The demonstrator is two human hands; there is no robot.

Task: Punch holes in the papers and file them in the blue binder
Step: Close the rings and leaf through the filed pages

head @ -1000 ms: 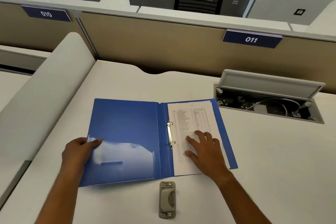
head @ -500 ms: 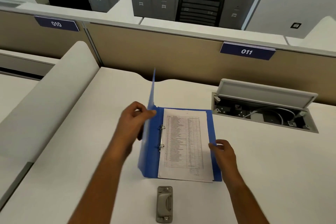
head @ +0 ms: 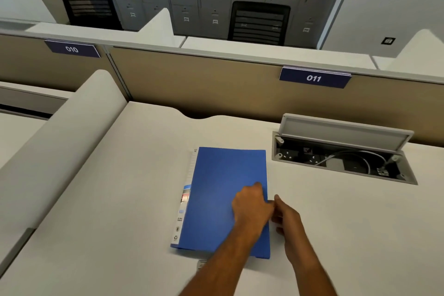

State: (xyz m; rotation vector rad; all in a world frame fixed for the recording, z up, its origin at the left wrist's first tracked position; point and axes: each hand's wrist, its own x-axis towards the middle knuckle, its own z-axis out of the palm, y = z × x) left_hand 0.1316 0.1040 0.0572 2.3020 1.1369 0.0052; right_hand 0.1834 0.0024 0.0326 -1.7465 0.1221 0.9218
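The blue binder (head: 216, 187) lies closed on the white desk (head: 120, 199), its labelled spine on the left. The papers are hidden inside it. My left hand (head: 252, 206) rests on the front cover near its right edge, fingers curled over that edge. My right hand (head: 287, 220) sits just beside the binder's right edge, fingers loosely apart, touching my left hand and holding nothing. Only a grey corner of the hole punch (head: 201, 264) shows in front of the binder; my left forearm covers the rest.
An open cable box (head: 341, 158) with its lid raised is sunk into the desk at the right. A beige partition (head: 216, 89) closes the back, and a white divider (head: 60, 139) runs along the left side.
My left hand swung the front cover from flat open on the left over to the right, and the binder is now closed. My right hand left the paper and moved to the binder's right edge.
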